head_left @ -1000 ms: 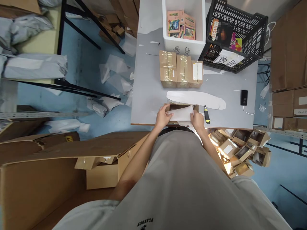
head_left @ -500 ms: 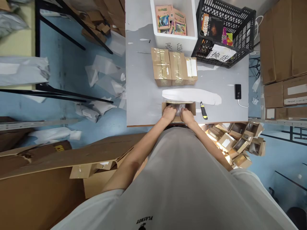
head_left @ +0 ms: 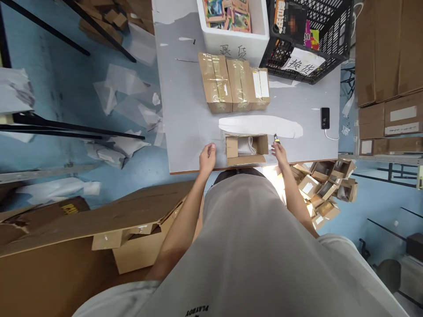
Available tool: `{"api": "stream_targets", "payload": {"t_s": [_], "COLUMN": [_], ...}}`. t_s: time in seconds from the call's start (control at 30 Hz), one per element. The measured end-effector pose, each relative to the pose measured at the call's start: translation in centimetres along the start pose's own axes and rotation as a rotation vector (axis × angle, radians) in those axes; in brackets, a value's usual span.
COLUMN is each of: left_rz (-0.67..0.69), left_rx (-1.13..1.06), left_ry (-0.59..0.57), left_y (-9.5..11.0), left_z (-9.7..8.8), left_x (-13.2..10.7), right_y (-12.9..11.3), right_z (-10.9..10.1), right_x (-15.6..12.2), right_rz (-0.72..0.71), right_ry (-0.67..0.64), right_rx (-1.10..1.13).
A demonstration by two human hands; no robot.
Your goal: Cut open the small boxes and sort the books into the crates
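A small open cardboard box (head_left: 246,147) with white wrapping inside stands at the near edge of the grey table (head_left: 185,114). My left hand (head_left: 207,157) rests just left of the box, apart from it, with fingers loosely apart and nothing in it. My right hand (head_left: 280,153) is right of the box, closed over the yellow-and-black utility knife (head_left: 275,140), whose tip sticks out beyond my fingers.
Three taped cardboard boxes (head_left: 233,83) sit side by side mid-table. Behind them are a white foam bin (head_left: 233,44) of card packs and a black crate (head_left: 330,53). A phone (head_left: 325,118) on a cable lies at the right. Small empty boxes (head_left: 327,185) are piled on the floor.
Both hands have come out of the box, leaving the white wrapping inside. The left moved out to the left, the right went onto the knife. The view shifted forward.
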State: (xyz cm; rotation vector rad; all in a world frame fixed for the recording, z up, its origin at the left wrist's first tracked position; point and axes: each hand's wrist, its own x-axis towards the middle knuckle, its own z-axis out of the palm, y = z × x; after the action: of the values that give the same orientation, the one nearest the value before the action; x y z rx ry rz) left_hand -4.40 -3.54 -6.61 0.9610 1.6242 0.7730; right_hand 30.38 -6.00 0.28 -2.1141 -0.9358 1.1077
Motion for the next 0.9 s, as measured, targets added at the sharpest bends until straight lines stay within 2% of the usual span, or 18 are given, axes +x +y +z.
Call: {"api": "stream_targets", "payload": {"t_s": [0.07, 0.1, 0.2, 0.33, 0.47, 0.57, 0.7, 0.8, 0.9], "left_rz": [-0.112, -0.124, -0.075, -0.122, -0.145, -0.129, -0.086, -0.054, -0.01], "left_rx": [-0.108, -0.146, -0.212, -0.272, -0.289, -0.29, -0.282, -0.28, -0.268], "left_ry": [-0.1, -0.146, -0.229, -0.246, -0.25, -0.263, -0.228, -0.236, -0.329], "left_y": [-0.9, -1.1, -1.2, -1.1, -0.8, -0.4, 0.8, 2.5, 4.6], "left_z": [1.5, 2.1, 3.5, 3.9, 4.4, 5.1, 7.0, 10.3, 15.7], "left_x": [0.7, 0.8, 0.7, 0.2, -0.7, -1.7, -3.5, -5.3, -8.1], "right_y": [0.9, 1.1, 1.5, 1.8, 2.2, 2.6, 4.0, 6.4, 10.4], "right_z": [1.4, 2.1, 3.5, 2.7, 0.8, -0.5, -3.2, -6.7, -11.6], "right_x": [0.8, 0.9, 0.3, -1.1, -2.6, -3.8, -5.5, -6.2, -6.6], "right_rz": [0.221, 0.281, 0.248, 0.197, 0.189, 0.155, 0.081, 0.052, 0.08], "right_ry": [-0.118, -0.16, -0.243, -0.235, -0.244, -0.196, -0.122, -0.057, 0.075], "right_rx": [0.221, 0.299, 0.376, 0.374, 0.397, 0.421, 0.482, 0.524, 0.618]}}
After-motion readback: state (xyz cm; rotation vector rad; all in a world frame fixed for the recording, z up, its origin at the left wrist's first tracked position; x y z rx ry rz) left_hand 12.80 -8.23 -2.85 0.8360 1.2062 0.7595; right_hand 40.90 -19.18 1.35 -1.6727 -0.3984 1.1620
